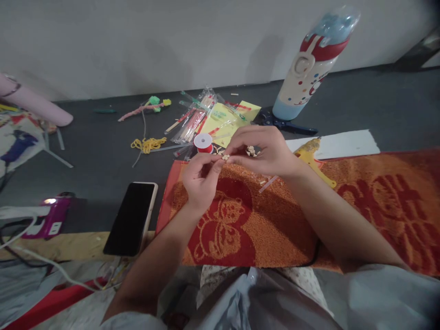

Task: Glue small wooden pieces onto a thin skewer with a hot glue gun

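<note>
My left hand (pixel 201 178) and my right hand (pixel 263 151) meet above the far edge of an orange and red towel (pixel 240 224). Both pinch at small pale beads (pixel 225 157) held between the fingertips. More of these small pale pieces (pixel 251 151) rest in the curled fingers of my right hand. A red spool of thread (pixel 203 143) stands just beyond my hands. Whether a thread runs between my fingers is too fine to see.
A black phone (pixel 132 219) lies left of the towel. A yellow glue gun (pixel 311 156) and white paper strip (pixel 338 144) lie right. A tall dotted bottle (pixel 311 68), dark pliers (pixel 285 123), yellow paper, packets of sticks (pixel 192 120), yellow yarn (pixel 147 145) and a purple device (pixel 51 219) surround them.
</note>
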`<state>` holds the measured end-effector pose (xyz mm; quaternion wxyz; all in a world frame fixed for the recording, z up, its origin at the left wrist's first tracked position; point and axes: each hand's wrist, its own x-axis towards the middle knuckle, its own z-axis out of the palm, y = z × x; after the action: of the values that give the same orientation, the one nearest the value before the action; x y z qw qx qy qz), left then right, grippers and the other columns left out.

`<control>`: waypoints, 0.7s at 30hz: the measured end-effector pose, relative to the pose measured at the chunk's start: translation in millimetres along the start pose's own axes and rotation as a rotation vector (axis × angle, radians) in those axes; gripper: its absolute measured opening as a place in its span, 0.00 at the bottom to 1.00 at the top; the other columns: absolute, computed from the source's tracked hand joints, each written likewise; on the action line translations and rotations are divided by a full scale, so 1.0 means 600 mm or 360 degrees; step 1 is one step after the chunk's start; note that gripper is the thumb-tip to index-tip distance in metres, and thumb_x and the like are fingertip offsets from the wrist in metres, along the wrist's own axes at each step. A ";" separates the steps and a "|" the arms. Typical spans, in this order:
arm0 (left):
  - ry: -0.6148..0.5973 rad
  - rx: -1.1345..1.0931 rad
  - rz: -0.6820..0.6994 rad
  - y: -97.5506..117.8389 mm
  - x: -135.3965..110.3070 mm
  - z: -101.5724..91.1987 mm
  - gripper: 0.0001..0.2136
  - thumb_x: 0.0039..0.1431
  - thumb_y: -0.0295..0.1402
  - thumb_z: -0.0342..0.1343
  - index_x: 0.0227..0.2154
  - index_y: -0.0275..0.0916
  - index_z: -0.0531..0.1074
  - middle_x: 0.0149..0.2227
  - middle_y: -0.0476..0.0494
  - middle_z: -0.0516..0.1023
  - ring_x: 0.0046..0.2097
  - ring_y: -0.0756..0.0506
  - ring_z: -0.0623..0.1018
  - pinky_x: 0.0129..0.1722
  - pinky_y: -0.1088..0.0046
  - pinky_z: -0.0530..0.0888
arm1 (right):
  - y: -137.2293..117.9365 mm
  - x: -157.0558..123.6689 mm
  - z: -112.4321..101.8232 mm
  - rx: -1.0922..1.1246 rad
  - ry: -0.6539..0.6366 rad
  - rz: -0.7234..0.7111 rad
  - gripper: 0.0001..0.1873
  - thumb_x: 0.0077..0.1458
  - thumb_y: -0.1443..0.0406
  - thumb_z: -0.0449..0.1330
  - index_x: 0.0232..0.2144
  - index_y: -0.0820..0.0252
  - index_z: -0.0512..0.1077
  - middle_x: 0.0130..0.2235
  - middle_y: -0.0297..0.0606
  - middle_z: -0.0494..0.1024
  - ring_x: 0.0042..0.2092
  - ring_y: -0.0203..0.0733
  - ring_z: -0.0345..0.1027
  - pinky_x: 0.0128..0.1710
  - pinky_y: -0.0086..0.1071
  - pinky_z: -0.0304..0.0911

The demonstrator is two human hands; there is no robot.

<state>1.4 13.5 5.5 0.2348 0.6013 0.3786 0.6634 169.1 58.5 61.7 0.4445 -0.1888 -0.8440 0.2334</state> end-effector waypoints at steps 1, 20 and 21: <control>-0.0009 0.0018 0.0008 0.000 0.000 -0.001 0.02 0.56 0.30 0.62 0.32 0.43 0.77 0.30 0.50 0.78 0.32 0.52 0.76 0.31 0.76 0.71 | 0.001 0.000 0.000 -0.0002 0.0007 0.0008 0.06 0.55 0.65 0.63 0.29 0.63 0.75 0.27 0.35 0.75 0.28 0.30 0.64 0.27 0.26 0.62; 0.0065 0.0198 0.0136 0.003 -0.001 -0.003 0.02 0.56 0.31 0.62 0.33 0.41 0.77 0.30 0.49 0.78 0.30 0.52 0.76 0.29 0.76 0.71 | -0.006 0.000 0.002 -0.0084 0.0109 -0.0055 0.04 0.56 0.68 0.62 0.28 0.61 0.75 0.27 0.36 0.77 0.29 0.34 0.69 0.27 0.29 0.64; 0.0066 0.0197 0.0145 0.004 0.000 -0.003 0.03 0.56 0.30 0.62 0.33 0.41 0.77 0.30 0.49 0.78 0.30 0.52 0.76 0.28 0.76 0.71 | -0.005 -0.001 0.003 -0.0091 0.0119 -0.0068 0.04 0.56 0.68 0.62 0.29 0.61 0.75 0.27 0.36 0.77 0.29 0.33 0.69 0.27 0.29 0.64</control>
<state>0.2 11.5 7.3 0.1589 0.6173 0.3958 0.6611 167.4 55.4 62.1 0.4750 -0.1920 -0.8370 0.1924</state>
